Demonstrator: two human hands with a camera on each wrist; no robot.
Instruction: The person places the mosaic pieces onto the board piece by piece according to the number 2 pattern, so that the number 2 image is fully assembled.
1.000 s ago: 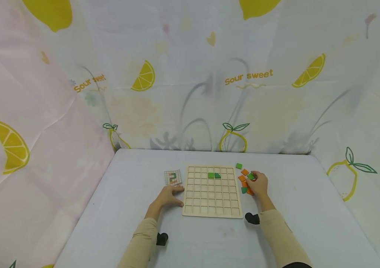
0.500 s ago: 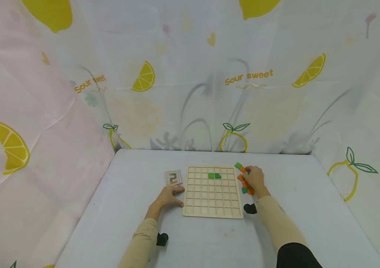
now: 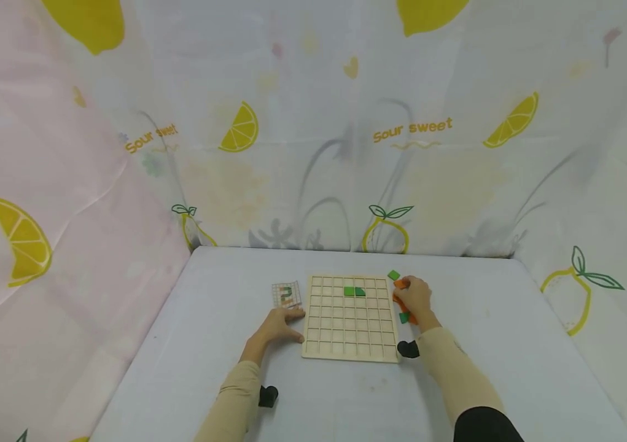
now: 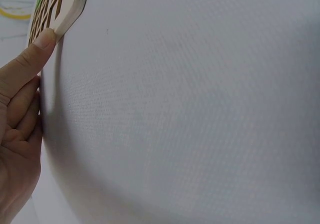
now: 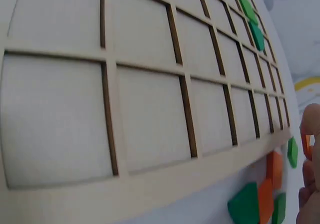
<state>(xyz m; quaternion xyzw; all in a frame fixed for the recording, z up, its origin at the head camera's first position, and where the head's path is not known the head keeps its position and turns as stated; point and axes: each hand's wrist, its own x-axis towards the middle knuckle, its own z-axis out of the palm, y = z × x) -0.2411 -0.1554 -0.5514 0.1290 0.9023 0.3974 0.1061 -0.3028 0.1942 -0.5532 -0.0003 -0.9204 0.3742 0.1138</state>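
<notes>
A wooden grid board (image 3: 350,328) lies on the white table, with a light green tile (image 3: 349,291) and a darker green tile with one rounded corner (image 3: 360,291) side by side in its upper cells. My left hand (image 3: 276,325) rests at the board's left edge, thumb and index finger spread; the left wrist view has the thumb (image 4: 30,58) touching the rim near a corner. Right of the board, my right hand (image 3: 417,296) pinches an orange tile (image 5: 306,143) between thumb and fingers. It partly covers the loose tiles beneath.
A small pattern card (image 3: 286,294) lies left of the board. Loose tiles beside the board's right edge include a light green one (image 3: 393,275), a dark green one (image 5: 245,204) and orange ones (image 5: 274,169). A printed curtain (image 3: 313,153) stands behind the table.
My right hand has moved left toward the board, from a green tile to an orange one that it now pinches. My left hand has stayed at the board's edge.
</notes>
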